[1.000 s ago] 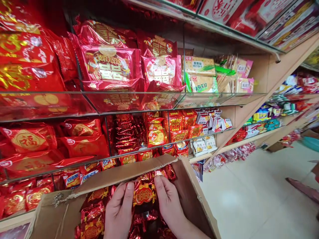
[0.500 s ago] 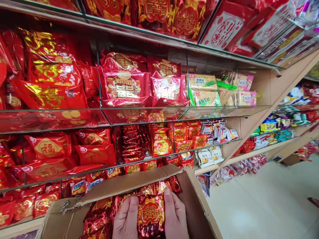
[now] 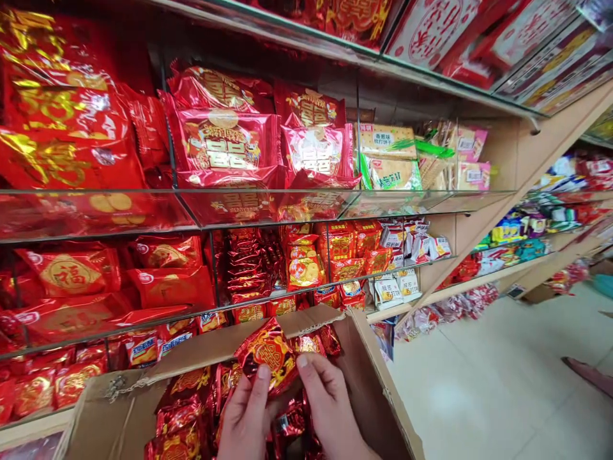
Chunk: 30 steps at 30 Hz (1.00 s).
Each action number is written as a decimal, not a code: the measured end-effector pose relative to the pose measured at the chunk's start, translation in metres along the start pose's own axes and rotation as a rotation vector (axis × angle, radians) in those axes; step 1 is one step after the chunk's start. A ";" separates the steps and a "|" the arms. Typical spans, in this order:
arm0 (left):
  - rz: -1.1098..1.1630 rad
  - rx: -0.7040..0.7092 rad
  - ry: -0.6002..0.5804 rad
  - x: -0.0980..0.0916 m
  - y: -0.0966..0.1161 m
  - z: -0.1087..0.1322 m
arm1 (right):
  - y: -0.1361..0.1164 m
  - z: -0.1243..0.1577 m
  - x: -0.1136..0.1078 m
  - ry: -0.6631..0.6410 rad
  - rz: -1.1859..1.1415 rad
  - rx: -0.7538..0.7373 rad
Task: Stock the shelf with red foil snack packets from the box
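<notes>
A shiny red foil snack packet with a gold double-happiness print is held tilted above an open cardboard box. My left hand grips its lower left part, thumb across the front. At its right corner, my right hand pinches the wrapper between thumb and fingers. More packets of the same look fill the box's left side and lie under my hands. What is inside the wrappers is hidden.
Glass shelves stocked with red snack bags rise behind the box. Below them stands a row of stacked dark red packets. A slanted wooden side panel bounds the shelves on the right, with tiled floor beyond it.
The packet between my hands has risen and tilted, its top now nearer the box's back flap. Both hands have turned with it. The camera view has shifted slightly.
</notes>
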State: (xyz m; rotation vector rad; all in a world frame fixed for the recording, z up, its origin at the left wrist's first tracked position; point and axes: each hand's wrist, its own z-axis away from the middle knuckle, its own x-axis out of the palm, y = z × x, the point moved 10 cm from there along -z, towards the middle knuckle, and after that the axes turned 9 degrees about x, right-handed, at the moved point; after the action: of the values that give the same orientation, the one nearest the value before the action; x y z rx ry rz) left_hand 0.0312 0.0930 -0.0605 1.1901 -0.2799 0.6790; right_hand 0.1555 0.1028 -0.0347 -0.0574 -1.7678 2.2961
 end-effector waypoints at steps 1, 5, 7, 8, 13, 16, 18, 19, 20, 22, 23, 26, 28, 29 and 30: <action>-0.034 0.019 -0.054 0.004 0.006 -0.002 | -0.016 0.001 0.001 -0.035 0.076 -0.086; -0.504 0.218 -0.321 0.019 0.031 -0.008 | -0.067 0.004 0.003 -0.138 0.336 -0.330; -0.704 0.347 -0.410 0.024 0.040 -0.009 | -0.070 0.004 0.013 -0.277 0.385 -0.298; -0.722 0.380 -0.419 0.023 0.044 -0.010 | -0.068 0.003 0.016 -0.324 0.372 -0.257; -0.510 0.339 -0.362 0.012 0.059 -0.015 | -0.046 0.003 0.020 -0.459 0.073 -0.019; -0.484 0.363 -0.255 0.001 0.070 -0.018 | -0.039 0.011 0.033 -0.637 0.026 0.080; -0.380 0.334 -0.199 -0.006 0.069 -0.021 | -0.050 0.008 0.034 -0.625 0.078 0.051; -0.306 0.306 -0.178 -0.008 0.067 -0.022 | -0.061 0.002 0.034 -0.567 0.112 0.008; -0.235 0.280 -0.151 -0.011 0.063 -0.023 | -0.075 -0.005 0.034 -0.498 0.148 -0.051; -0.146 0.255 -0.098 -0.014 0.058 -0.023 | -0.108 -0.020 0.041 -0.364 0.241 -0.197; -0.142 0.255 -0.088 -0.014 0.056 -0.022 | -0.124 -0.028 0.050 -0.307 0.318 -0.274; -0.228 0.245 -0.145 -0.007 0.048 -0.020 | -0.165 -0.060 0.081 -0.059 0.705 -0.477; -0.330 0.241 -0.233 0.001 0.043 -0.017 | -0.181 -0.087 0.103 0.102 0.932 -0.554; -0.380 0.252 -0.271 0.004 0.041 -0.015 | -0.185 -0.101 0.114 0.129 0.987 -0.568; -0.421 0.272 -0.294 0.006 0.041 -0.014 | -0.187 -0.116 0.125 0.126 1.020 -0.580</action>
State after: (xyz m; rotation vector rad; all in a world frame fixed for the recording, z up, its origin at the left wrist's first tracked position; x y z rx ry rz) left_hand 0.0080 0.1159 -0.0311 1.5545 -0.1748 0.1744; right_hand 0.0863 0.2837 0.1276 -1.4561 -2.6348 2.0467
